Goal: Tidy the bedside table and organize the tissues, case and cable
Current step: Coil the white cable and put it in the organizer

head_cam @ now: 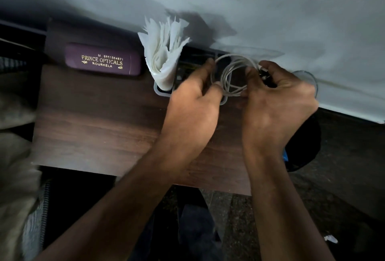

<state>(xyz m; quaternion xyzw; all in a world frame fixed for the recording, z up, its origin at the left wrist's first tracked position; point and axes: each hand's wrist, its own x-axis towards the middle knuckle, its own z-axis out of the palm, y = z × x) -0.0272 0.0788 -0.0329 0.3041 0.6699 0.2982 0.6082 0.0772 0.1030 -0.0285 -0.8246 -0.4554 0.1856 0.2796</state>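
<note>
A white cable (231, 71) is wound into a loose coil and held between both hands above a grey organizer tray (161, 92) at the back of the dark wooden bedside table (100, 127). My left hand (193, 102) grips the coil's left side. My right hand (277, 102) pinches its right side, where the plug ends are. A bunch of white tissues (164, 52) stands upright in the tray's left slot. A purple glasses case (102, 59) with gold lettering lies flat to the left of the tissues.
A pale wall (250, 10) runs right behind the table. A clear glass rim (310, 77) shows behind my right hand. A black object (304, 146) sits off the table's right edge. Bedding (14, 156) lies to the left. Dark floor is below.
</note>
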